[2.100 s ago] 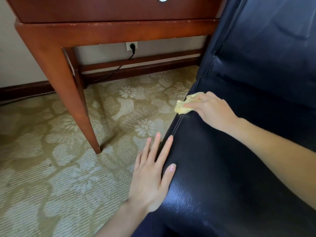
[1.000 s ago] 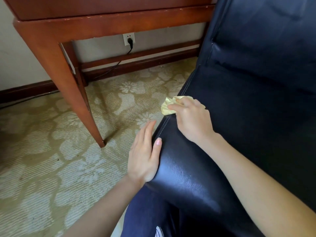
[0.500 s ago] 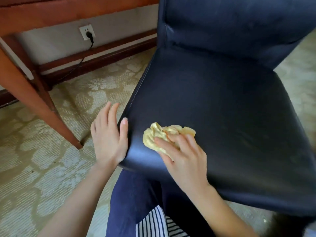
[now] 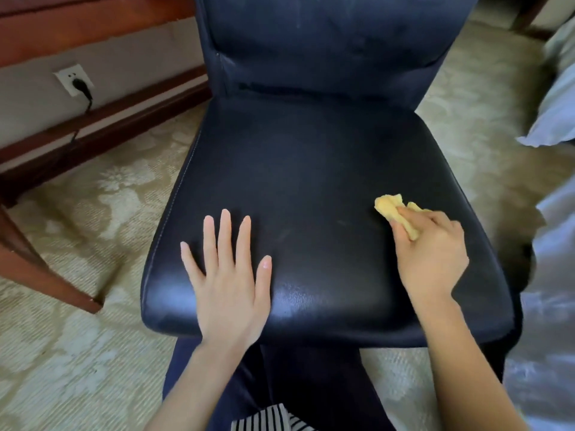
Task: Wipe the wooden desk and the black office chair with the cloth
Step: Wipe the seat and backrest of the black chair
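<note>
Pinched in the right grip [image 4: 432, 250], the cloth [image 4: 389, 206] is pressed to the chair [image 4: 311, 169] seat, near its right edge. The left grip [image 4: 230, 284] is laid flat, fingers straight, on the seat's front. Seat wiping is judged the step in hand; sweeps across the middle, then the backrest, seem called for next.

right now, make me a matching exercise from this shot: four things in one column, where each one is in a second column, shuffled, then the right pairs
Column one:
1. left hand
2. cloth
3. socket
4. desk leg

Column two:
a. on the wall, with a black plug in it
b. standing on the carpet, left of the chair seat
c. flat on the front left of the chair seat
d. pinched by the right hand, on the right side of the chair seat

Pairs: 1-c, 2-d, 3-a, 4-b
</note>
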